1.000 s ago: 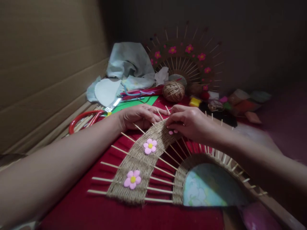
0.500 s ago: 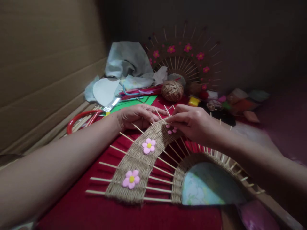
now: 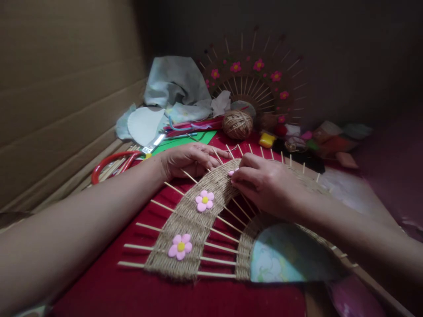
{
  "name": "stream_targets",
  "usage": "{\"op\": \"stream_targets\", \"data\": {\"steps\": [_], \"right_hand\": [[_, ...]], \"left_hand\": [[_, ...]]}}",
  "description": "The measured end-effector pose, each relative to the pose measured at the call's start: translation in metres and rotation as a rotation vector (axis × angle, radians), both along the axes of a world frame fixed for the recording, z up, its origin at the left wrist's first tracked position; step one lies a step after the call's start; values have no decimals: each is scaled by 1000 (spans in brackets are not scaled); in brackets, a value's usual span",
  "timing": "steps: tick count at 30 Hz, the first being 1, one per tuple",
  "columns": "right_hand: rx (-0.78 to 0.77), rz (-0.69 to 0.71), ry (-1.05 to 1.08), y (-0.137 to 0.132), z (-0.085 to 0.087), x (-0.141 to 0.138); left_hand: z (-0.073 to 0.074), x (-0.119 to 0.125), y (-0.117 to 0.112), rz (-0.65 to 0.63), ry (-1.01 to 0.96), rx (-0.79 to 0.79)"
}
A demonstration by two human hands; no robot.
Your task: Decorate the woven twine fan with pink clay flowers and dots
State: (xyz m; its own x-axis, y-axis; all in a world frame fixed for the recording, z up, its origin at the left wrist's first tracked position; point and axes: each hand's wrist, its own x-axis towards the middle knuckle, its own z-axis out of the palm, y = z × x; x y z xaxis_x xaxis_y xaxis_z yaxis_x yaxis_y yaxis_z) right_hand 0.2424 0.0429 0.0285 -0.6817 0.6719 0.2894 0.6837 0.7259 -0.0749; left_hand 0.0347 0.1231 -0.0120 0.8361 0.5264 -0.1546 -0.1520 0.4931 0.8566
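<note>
A half-round fan (image 3: 183, 220) of woven jute twine on thin wooden sticks lies before me. Two pink flowers with yellow centres, the lower flower (image 3: 180, 246) and the upper flower (image 3: 205, 200), sit on its twine band. My left hand (image 3: 194, 159) is at the fan's upper outer edge, fingers curled about the stick ends. Over the top of the band, my right hand (image 3: 261, 182) has its fingertips pressed together on pink petals (image 3: 232, 172). That hand hides most of this third flower. A pale blue patterned half disc (image 3: 280, 257) fills the fan's centre.
Behind the fan are a twine ball (image 3: 237, 124), a green sheet (image 3: 185, 143) and red-handled scissors (image 3: 115, 159). A finished-looking flowered fan (image 3: 247, 66) stands at the back. Grey cloth (image 3: 176, 79) is heaped beside a cardboard wall (image 3: 72, 88). Red cloth (image 3: 165, 295) covers the table.
My right hand has shifted slightly down and nearer, from the band's outer edge onto the pink petals. More stick ends show behind it. My left hand has stayed in place.
</note>
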Motion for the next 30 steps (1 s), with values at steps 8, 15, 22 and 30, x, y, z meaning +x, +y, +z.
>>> {"op": "stream_targets", "data": {"steps": [8,15,22,30], "right_hand": [[53,-84,36,-1,-5,-4],[40,-159,41,-2,-5,-7],[-131,-176,158,-2,2,-7],[-62,-144,335,0,16,2]], "left_hand": [[1,0,-2,7,-19,-7],[2,1,-2,18,9,0],[1,1,-1,0,19,7],[1,0,-1,0,12,16]]}}
